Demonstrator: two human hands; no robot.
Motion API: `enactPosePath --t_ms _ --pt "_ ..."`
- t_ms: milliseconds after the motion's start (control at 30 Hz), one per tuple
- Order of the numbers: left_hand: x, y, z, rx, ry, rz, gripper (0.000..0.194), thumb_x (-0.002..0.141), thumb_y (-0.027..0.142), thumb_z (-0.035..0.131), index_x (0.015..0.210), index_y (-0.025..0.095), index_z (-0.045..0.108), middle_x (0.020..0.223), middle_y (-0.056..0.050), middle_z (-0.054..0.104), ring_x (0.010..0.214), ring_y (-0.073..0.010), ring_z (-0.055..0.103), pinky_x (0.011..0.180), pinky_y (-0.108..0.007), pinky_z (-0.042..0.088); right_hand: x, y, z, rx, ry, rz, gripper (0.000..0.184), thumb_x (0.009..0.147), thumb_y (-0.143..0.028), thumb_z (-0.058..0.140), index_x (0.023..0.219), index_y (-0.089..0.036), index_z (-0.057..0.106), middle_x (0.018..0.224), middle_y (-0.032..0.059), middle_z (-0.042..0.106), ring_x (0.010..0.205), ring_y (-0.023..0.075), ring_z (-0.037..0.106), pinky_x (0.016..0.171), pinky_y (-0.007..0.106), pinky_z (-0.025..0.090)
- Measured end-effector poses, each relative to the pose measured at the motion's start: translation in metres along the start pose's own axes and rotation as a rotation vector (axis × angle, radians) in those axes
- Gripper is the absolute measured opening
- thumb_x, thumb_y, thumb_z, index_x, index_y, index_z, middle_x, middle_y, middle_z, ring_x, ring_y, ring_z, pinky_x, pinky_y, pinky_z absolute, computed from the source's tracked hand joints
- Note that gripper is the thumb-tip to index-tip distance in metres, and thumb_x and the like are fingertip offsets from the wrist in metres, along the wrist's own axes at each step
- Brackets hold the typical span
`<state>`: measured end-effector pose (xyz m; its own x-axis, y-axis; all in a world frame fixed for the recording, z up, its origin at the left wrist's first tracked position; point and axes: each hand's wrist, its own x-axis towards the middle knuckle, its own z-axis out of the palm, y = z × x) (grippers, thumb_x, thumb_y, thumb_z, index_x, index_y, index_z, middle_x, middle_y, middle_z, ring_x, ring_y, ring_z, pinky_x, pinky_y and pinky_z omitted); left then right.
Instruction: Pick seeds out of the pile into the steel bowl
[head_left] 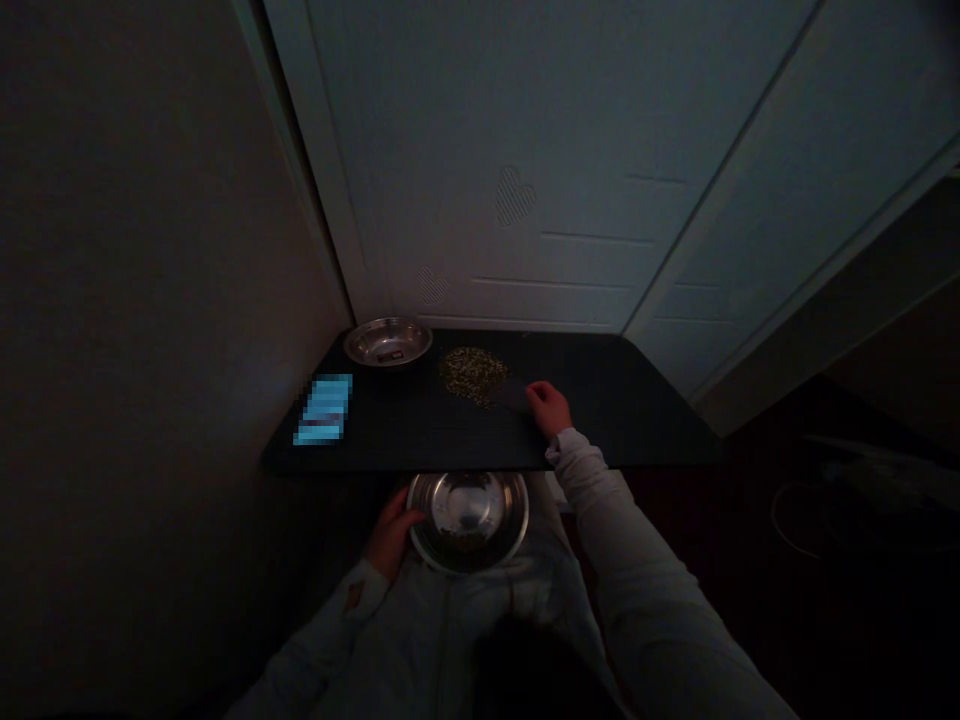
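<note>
My left hand (pixel 392 532) grips the left rim of a shiny metal bowl (pixel 469 505), held over my lap just below the table's front edge. Some small dark bits lie in its lower part. Above the dark table, my right hand (pixel 549 408) is pinched on a thin, dark, flat piece (pixel 511 392), perhaps see-through; its kind is hard to make out in the dim light. That piece reaches to the right edge of a heap of small mixed seeds or grains (pixel 472 372) spread on the tabletop.
A second metal bowl (pixel 388 343) stands at the table's back left corner. Near the left edge lies a lit, blurred-out phone-like screen (pixel 324 410). White panelled doors (pixel 480 150) rise behind the dark table (pixel 637 425), and a wall borders it at left.
</note>
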<state>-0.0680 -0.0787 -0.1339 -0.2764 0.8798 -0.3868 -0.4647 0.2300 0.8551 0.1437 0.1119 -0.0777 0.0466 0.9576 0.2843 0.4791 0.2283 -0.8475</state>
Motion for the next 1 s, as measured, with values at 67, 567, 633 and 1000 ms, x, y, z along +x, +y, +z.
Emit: enactPosePath --t_ms 67,567,633,1000 --pt "0.0009 -0.0013 -0.0011 -0.003 -0.01 0.003 0.047 0.049 0.013 0.058 0.095 0.016 0.057 0.078 -0.003 0.066 0.078 -0.0224 0.059 0.065 -0.03 0.042 -0.0005 -0.0001 -0.0003 0.008 -0.029 -0.011 0.02 0.064 -0.035 0.046 0.069 -0.017 0.055 0.065 0.0007 0.056 0.063 0.0133 0.049 0.062 0.026 0.037" --pt "0.0035 -0.0051 -0.0045 0.01 -0.019 0.001 0.046 0.05 0.013 0.058 0.096 0.018 0.058 0.074 0.0 0.067 0.072 -0.02 0.06 0.063 -0.029 0.042 -0.003 -0.0031 -0.0021 0.057 -0.138 -0.043 0.02 0.064 -0.035 0.047 0.068 -0.017 0.055 0.062 -0.0007 0.054 0.06 0.0116 0.048 0.059 0.024 0.038" --pt "0.0039 -0.0054 -0.0048 0.008 -0.02 0.004 0.046 0.049 0.013 0.058 0.096 0.017 0.058 0.072 -0.001 0.067 0.07 -0.0201 0.06 0.063 -0.029 0.042 -0.0033 -0.0037 -0.0027 0.066 -0.155 -0.045 0.021 0.064 -0.036 0.047 0.068 -0.017 0.055 0.062 -0.0009 0.055 0.06 0.0113 0.049 0.059 0.024 0.038" --pt "0.003 -0.0049 -0.0034 0.003 -0.022 0.019 0.044 0.05 0.012 0.059 0.093 0.016 0.058 0.072 -0.001 0.066 0.069 -0.0196 0.06 0.062 -0.028 0.042 -0.0055 -0.0051 -0.0034 0.077 -0.216 -0.047 0.021 0.062 -0.036 0.049 0.069 -0.017 0.056 0.061 -0.0013 0.054 0.059 0.0111 0.048 0.058 0.024 0.038"
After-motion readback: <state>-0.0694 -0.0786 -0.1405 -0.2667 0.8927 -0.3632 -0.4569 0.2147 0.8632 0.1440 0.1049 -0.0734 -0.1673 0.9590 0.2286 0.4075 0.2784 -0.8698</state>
